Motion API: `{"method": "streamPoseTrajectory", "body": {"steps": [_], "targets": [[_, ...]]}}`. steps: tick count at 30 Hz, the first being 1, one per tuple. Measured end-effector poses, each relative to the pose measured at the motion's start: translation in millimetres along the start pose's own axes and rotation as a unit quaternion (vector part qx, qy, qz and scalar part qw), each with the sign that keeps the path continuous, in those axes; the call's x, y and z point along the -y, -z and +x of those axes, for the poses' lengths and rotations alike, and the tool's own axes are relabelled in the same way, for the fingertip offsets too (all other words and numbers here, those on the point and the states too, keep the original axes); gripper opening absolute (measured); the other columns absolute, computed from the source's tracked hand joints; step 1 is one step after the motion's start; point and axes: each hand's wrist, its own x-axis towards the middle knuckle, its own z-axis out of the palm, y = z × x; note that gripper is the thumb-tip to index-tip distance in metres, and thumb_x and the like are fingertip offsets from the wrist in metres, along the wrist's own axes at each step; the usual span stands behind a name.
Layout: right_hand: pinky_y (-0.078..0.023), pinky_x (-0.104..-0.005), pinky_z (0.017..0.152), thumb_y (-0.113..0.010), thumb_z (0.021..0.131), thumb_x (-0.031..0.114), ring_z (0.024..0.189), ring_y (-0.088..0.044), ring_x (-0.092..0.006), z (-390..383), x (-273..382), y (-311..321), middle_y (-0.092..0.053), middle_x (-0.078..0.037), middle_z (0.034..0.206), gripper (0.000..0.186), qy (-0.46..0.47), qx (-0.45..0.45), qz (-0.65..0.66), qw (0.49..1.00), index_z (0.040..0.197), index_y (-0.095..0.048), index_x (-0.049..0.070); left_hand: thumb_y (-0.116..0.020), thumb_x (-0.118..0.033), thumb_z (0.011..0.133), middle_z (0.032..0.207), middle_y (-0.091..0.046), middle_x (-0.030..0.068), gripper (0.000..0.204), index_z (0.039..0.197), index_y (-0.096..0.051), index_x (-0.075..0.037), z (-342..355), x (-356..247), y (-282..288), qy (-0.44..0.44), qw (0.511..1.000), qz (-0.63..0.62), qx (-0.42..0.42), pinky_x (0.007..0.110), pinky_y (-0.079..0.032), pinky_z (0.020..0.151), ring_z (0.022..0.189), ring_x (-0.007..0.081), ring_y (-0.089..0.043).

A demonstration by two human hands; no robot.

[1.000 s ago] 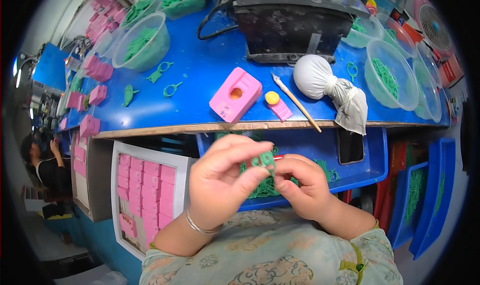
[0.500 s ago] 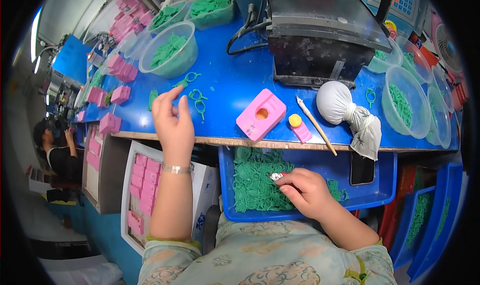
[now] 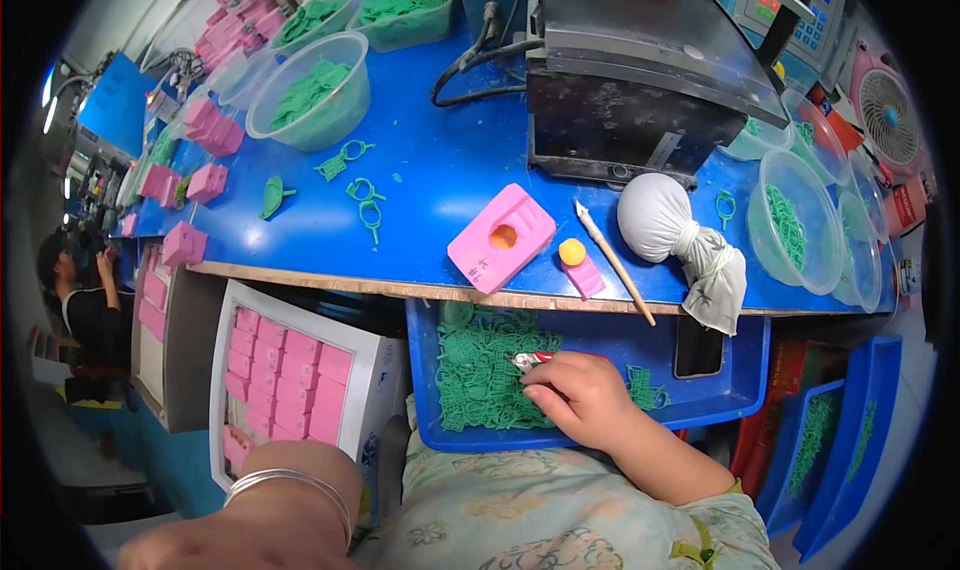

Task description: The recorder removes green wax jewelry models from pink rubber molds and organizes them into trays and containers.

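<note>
My right hand (image 3: 583, 398) is closed around small red-handled pliers (image 3: 529, 361), with their metal jaws showing past the fingers. It hovers over the blue tray (image 3: 590, 432), where a heap of green lattice-like plastic pieces (image 3: 480, 370) lies. My left hand (image 3: 215, 535) is low at the lower left, near the white box (image 3: 372, 370) of pink blocks (image 3: 285, 370); its fingers are out of the picture. On the blue table lie several loose green ringed pieces (image 3: 366, 205), a green spoon-shaped piece (image 3: 275, 198), and a pink block with a round hole (image 3: 500, 240).
Beside the holed block are a small pink piece with a yellow disc (image 3: 575, 260), a wooden-handled brush (image 3: 618, 265) and a tied white cloth bundle (image 3: 660, 220). A black machine (image 3: 630, 110) stands behind. Clear bowls (image 3: 310, 95) hold green pieces. A phone (image 3: 699, 350) rests in the tray.
My left hand has drawn back from the table to the lower left, uncovering green pieces. My right hand stays over the tray with the pliers. The view has shifted slightly.
</note>
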Motion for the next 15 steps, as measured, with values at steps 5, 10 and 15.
{"method": "streamPoseTrajectory", "body": {"steps": [5, 10, 15], "targets": [[-0.046, -0.0366, 0.056, -0.063, 0.078, 0.018, 0.066, -0.058, -0.0277, -0.9, 0.5, -0.1, -0.058, -0.01, 0.073, 0.012, -0.006, 0.003, -0.008, 1.0, 0.081, -0.062, 0.006, -0.049, -0.006, 0.08, 0.071, -0.051, 0.0111, 0.01, 0.076, -0.054, 0.002, -9.7, -7.5, 1.7, -0.006, 0.999, -0.05, 0.005, 0.025, -0.038, 0.053, 0.06, 0.0152, -0.045], [-0.046, -0.0365, 0.056, -0.063, 0.079, 0.017, 0.066, -0.058, -0.0275, -0.6, 1.0, -0.9, -0.058, -0.009, 0.073, 0.011, -0.011, 0.009, -0.022, 1.0, 0.081, -0.062, 0.007, -0.049, -0.008, 0.08, 0.066, -0.051, 0.011, 0.013, 0.073, -0.054, 0.002, -13.8, -12.9, 3.5, -0.022, 0.995, -0.098, 0.014, 0.026, -0.037, 0.049, 0.055, 0.0163, -0.044], [-0.046, -0.0357, 0.056, -0.062, 0.079, 0.015, 0.065, -0.058, -0.0272, -4.0, 0.4, -3.4, -0.057, -0.009, 0.071, 0.009, -0.014, 0.0, -0.026, 1.0, 0.08, -0.062, 0.006, -0.048, -0.009, 0.079, 0.06, -0.05, 0.0109, 0.017, 0.069, -0.053, 0.002, -13.8, -19.1, 3.5, -0.037, 0.988, -0.148, 0.033, 0.027, -0.037, 0.045, 0.05, 0.0174, -0.044]]}}
